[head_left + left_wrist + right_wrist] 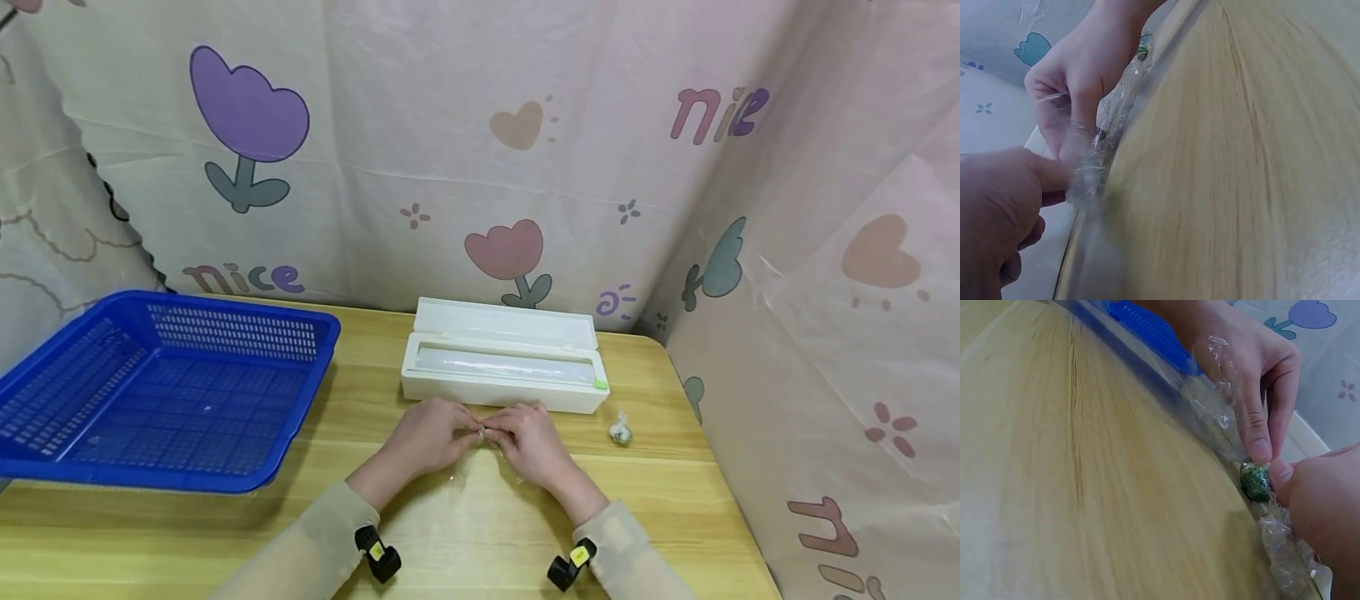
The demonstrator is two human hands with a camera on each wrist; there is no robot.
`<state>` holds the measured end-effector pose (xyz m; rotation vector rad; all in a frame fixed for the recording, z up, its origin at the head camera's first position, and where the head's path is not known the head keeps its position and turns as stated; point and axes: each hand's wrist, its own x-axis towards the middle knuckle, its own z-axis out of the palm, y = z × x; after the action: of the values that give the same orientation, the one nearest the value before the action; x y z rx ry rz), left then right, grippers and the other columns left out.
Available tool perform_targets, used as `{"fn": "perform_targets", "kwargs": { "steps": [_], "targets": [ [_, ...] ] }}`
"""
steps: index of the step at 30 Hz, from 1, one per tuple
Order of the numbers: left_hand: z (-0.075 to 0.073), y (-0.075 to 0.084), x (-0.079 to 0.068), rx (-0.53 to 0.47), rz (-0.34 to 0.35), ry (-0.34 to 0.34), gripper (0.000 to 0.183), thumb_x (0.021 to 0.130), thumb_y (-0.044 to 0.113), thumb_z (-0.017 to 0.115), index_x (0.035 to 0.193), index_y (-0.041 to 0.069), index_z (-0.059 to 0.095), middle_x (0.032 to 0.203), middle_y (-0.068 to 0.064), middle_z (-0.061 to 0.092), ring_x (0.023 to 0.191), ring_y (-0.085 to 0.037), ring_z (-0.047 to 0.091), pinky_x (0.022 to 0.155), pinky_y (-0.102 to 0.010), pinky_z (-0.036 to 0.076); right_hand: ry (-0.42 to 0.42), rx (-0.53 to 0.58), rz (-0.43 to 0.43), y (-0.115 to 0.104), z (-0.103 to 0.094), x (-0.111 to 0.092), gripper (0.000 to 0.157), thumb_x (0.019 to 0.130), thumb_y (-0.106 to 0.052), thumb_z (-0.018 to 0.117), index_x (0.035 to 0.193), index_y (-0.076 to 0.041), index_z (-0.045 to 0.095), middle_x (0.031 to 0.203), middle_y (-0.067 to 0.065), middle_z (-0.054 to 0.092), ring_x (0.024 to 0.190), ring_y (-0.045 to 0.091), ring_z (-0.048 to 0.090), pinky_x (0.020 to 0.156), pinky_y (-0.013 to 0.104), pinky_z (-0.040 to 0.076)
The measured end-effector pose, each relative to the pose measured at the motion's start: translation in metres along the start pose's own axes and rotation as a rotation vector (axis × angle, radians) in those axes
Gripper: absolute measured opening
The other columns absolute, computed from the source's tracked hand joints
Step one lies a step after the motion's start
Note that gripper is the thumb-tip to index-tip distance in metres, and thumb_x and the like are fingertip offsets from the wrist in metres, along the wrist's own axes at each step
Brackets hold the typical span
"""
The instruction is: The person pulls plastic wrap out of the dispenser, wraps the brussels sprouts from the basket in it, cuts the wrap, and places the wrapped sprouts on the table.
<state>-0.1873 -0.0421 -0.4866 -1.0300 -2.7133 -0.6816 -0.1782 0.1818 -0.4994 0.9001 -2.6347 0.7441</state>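
In the head view, my left hand (pixel 429 435) and right hand (pixel 531 446) meet at mid-table, fingertips together. Between them is a small dark green ball (pixel 1255 482) in clear cling film (pixel 1222 415). Seen from the right wrist, my left thumb and fingers pinch the film on one side of the ball, while my right thumb and fingers grip it on the other. Loose film ends (pixel 1288 559) trail out from both sides. Just beyond the hands stands a white cling film box (pixel 502 397), lid raised, with a film roll (pixel 502 365) inside.
Another small film-wrapped ball (pixel 620 432), with a twisted top, sits right of the box. A large blue plastic basket (pixel 210 482) occupies the left side of the wooden table (pixel 480 542). A printed curtain (pixel 420 125) hangs behind and to the right.
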Motion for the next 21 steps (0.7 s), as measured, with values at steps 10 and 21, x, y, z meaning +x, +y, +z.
{"fn": "perform_targets", "kwargs": {
  "steps": [10,21],
  "targets": [
    [0.0,-0.005,-0.001,-0.068,-0.044,-0.035,0.022,0.098,0.034,0.078,0.115,0.021,0.084,0.111,0.009,0.078,0.097,-0.015,0.074,0.074,-0.035,0.059,-0.012,-0.012,-0.012,0.002,0.002,0.0,0.032,0.09,-0.028,0.086,0.118,-0.015,0.081,0.114,-0.004,0.078,0.102,0.014,0.069,0.086,0.038,0.041],
    [-0.009,0.006,0.001,0.11,0.031,-0.074,0.016,0.093,0.032,0.079,0.109,0.028,0.083,0.109,0.012,0.077,0.09,-0.014,0.072,0.065,-0.034,0.057,0.074,-0.047,-0.1,0.0,0.004,0.0,0.023,0.088,-0.028,0.089,0.107,-0.016,0.085,0.1,-0.005,0.08,0.088,0.012,0.068,0.085,0.041,0.041]
  ]
}}
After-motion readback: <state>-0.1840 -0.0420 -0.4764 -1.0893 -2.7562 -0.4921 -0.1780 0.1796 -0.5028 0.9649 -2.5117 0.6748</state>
